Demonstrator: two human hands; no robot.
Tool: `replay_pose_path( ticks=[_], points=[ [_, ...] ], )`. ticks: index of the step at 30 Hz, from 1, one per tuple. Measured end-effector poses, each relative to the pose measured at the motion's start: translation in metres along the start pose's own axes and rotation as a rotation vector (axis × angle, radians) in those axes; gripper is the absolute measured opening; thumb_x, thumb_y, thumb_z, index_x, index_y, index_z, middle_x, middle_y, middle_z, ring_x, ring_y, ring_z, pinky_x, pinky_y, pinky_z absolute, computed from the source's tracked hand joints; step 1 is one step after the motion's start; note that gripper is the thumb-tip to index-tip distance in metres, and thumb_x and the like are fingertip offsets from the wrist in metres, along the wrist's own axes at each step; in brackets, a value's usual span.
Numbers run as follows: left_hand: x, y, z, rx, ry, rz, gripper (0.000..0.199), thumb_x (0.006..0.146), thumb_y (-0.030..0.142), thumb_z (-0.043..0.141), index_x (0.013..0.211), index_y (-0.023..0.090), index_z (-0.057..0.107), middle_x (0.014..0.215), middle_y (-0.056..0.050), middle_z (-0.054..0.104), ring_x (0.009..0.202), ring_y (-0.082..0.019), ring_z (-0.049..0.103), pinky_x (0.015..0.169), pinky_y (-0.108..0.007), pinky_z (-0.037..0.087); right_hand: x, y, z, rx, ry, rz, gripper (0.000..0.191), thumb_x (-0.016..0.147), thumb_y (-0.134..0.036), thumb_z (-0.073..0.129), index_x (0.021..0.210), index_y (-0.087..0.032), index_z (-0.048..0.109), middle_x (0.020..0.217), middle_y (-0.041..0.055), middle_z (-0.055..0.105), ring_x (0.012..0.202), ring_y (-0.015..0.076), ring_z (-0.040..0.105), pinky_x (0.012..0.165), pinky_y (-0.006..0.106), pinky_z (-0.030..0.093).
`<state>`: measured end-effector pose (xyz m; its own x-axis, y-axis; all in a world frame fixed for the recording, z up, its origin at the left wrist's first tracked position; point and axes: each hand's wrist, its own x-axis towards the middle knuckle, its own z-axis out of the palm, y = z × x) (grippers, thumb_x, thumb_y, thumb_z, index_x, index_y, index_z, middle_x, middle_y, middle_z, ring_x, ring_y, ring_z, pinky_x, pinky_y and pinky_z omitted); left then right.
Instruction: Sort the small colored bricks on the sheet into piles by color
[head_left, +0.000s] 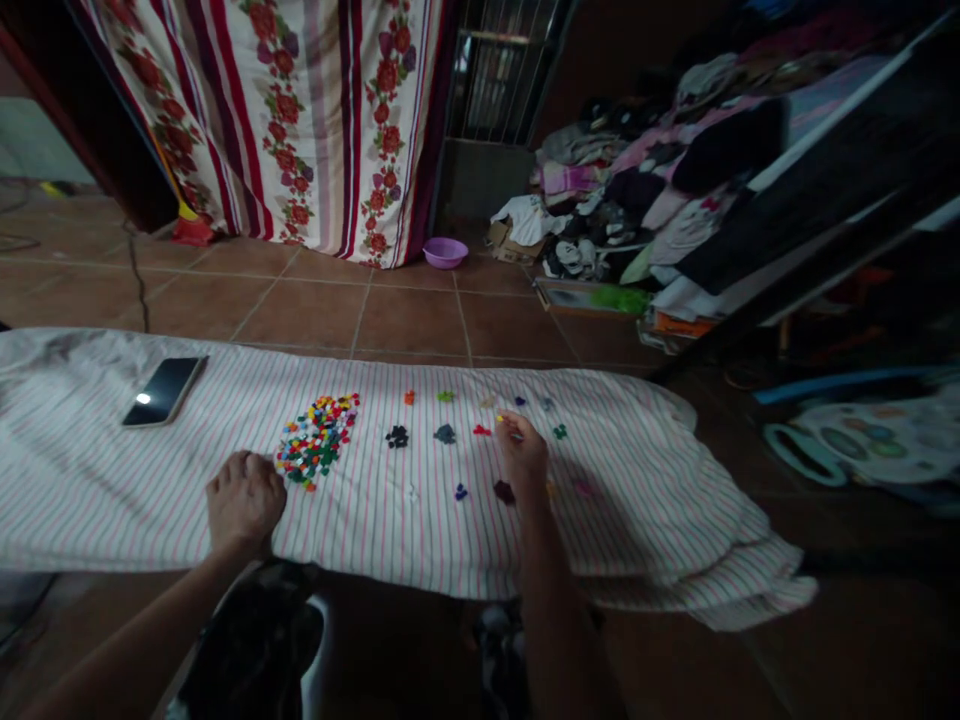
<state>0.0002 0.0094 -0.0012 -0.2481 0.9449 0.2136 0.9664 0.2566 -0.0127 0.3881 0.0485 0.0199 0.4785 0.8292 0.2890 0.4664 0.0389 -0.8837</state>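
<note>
The left hand [244,498] lay palm down beside the mixed pile [311,445] on its near left, apparently as a support; whether its grip held anything could not be told. The pile sat on striped cloth [352,535] over the worktop. To the pile's right, small colour groups, among them white [412,492], dark blue [460,492], black [397,437] and red [481,430] pieces, stood apart, probably so shades stayed distinct. Among them, the right hand [527,455] had a narrow fingertip grip on a yellow piece [500,419], suiting something so small; its forearm partly blocked the view of the nearer groups. Left of the pile lay a phone [165,391]; well beyond it were a purple basin [445,253], a flowered curtain [322,130] and heaped clothes [630,190].
</note>
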Motion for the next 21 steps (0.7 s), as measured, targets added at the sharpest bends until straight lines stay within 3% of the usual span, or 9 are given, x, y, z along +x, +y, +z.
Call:
replay_pose_path(
  ticks=[7,12,16,21],
  points=[
    [-0.001,0.004,-0.01,-0.002,-0.048,-0.01,0.035,0.091,0.032,0.031,0.104,0.009,0.055,0.115,-0.022,0.059,0.106,-0.033,0.055,0.085,-0.044,0.04,0.007,0.028,-0.065,-0.203,0.032,-0.038,0.03,0.08,-0.038,0.05,0.093,-0.019,0.07,0.089,0.0092,0.074,0.078,0.0196,0.068,0.073,0.03,0.054],
    [0.001,0.001,-0.005,0.071,-0.075,-0.049,0.032,0.089,0.036,0.034,0.104,0.013,0.051,0.113,-0.017,0.06,0.103,-0.028,0.053,0.085,-0.039,0.039,0.004,0.045,-0.105,-0.439,-0.039,-0.075,0.027,0.081,-0.03,0.052,0.096,-0.019,0.071,0.093,0.0102,0.075,0.08,0.0203,0.068,0.078,0.032,0.053],
    [0.002,0.001,0.0,0.111,-0.063,-0.077,0.029,0.089,0.037,0.034,0.1,0.016,0.05,0.11,-0.015,0.06,0.099,-0.026,0.052,0.083,-0.037,0.038,0.001,0.05,-0.12,-0.441,-0.119,-0.082,0.027,0.083,-0.026,0.051,0.097,-0.02,0.072,0.096,0.0094,0.075,0.087,0.0212,0.07,0.081,0.032,0.053],
    [0.001,0.003,-0.003,0.132,-0.056,-0.065,0.028,0.089,0.035,0.033,0.099,0.016,0.051,0.109,-0.015,0.06,0.096,-0.026,0.053,0.081,-0.037,0.038,-0.004,0.057,-0.124,-0.426,-0.219,-0.053,0.027,0.082,-0.022,0.051,0.098,-0.019,0.073,0.1,0.0097,0.075,0.092,0.0222,0.07,0.086,0.034,0.053]
  ],
)
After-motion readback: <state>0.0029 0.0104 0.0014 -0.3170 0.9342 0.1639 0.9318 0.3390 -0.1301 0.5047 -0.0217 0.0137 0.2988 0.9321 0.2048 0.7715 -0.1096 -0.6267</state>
